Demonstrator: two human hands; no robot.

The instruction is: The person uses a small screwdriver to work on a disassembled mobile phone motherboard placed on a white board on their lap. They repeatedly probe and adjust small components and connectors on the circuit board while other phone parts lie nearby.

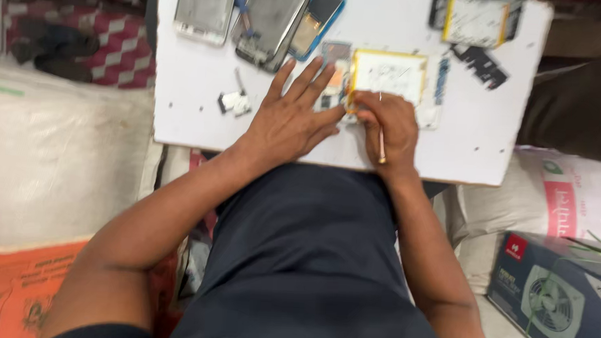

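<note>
**Hands on an opened phone at the board's near edge**

Dark-shirted lap (303, 258) fills the foreground. Left hand (293, 120) lies open, fingers spread, pressing the opened phone (387, 77) with its yellow-edged battery near the white board's (187, 115) near edge. Right hand (388, 129) grips a thin tool (381, 142). Other phone shells (254, 16) crowd the far edge; a small metal part (234, 102) lies left.

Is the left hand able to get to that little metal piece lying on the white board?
Probably yes. The left hand lies flat on the board, and the metal piece sits just beside it with bare board between them.
</note>
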